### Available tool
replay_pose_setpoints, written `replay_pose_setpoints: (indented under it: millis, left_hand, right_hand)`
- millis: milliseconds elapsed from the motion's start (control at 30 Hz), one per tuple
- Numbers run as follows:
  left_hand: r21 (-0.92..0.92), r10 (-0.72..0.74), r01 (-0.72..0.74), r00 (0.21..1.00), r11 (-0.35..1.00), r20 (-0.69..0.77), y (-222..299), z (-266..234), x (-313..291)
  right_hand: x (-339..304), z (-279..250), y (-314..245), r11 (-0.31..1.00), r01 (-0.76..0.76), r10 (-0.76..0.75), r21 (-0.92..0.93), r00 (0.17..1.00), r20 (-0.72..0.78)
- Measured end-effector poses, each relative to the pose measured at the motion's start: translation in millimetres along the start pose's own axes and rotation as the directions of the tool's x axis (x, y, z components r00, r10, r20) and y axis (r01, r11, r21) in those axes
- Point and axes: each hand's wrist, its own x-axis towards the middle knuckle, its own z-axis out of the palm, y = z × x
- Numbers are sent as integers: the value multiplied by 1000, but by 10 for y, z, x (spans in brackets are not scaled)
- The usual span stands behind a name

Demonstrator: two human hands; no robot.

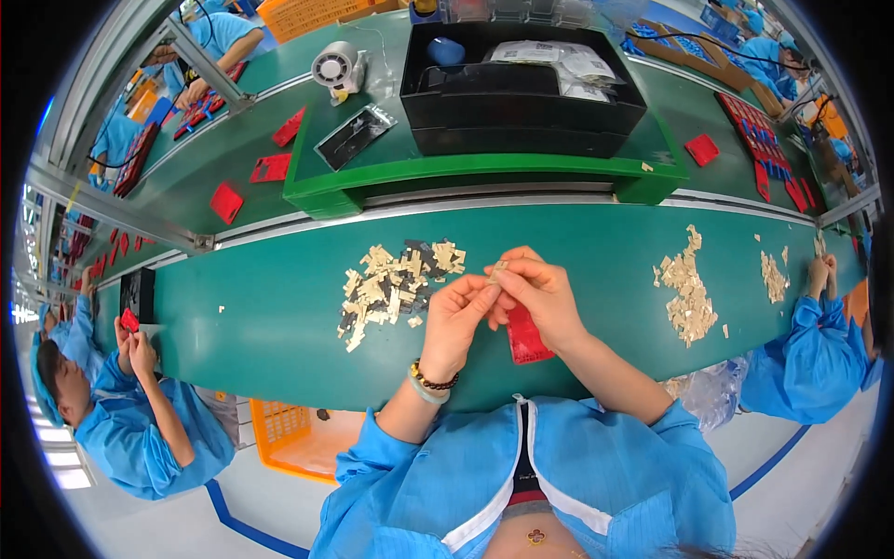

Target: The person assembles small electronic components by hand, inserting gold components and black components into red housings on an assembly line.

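My left hand [456, 321] and my right hand [545, 293] meet over the green table, their fingertips pinched together on a small beige piece [499, 267]. The fingers cover part of the piece, so its exact shape is hidden. Below my right hand a flat red part [528, 340] shows, partly covered by the fingers; whether it lies on the table or touches the hand I cannot tell. To the left of my hands is a loose pile of beige pieces [382, 284] mixed with dark grey pieces [417, 253].
More beige pieces lie in a heap [691, 293] at the right. Beyond a green raised shelf [484, 168] holds a black bin [526, 126] with white bags and a small fan [335, 67]. Co-workers sit at left [149, 429] and right [810, 359]. An orange crate [279, 433] stands below the table edge.
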Motion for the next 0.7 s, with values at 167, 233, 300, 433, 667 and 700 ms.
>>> replay_pose_setpoints:
  millis: [167, 233, 300, 433, 667, 700]
  left_hand:
    - [135, 67, -59, 996, 989, -53, -5, 15, -64]
    - [239, 121, -107, 992, 965, -46, 21, 18, -95]
    - [513, 388, -397, 912, 761, 130, 42, 30, -103]
    - [498, 433, -419, 897, 760, 94, 70, 82, -130]
    - [619, 538, -658, 736, 429, 409, 173, 164, -98]
    - [618, 538, -657, 737, 432, 408, 161, 176, -118]
  right_hand:
    - [-78, -82, -149, 342, 512, -608, -788, 760, 231]
    - [-107, -114, -173, 227, 587, -598, -777, 714, 364]
    - [-141, -119, -184, 301, 629, -557, -717, 726, 403]
    - [-211, -145, -185, 564, 523, -430, -638, 847, 314]
    - [-335, -239, -178, 783, 264, -181, -563, 963, 201]
    - [-353, -254, -190, 729, 278, -182, -626, 960, 214]
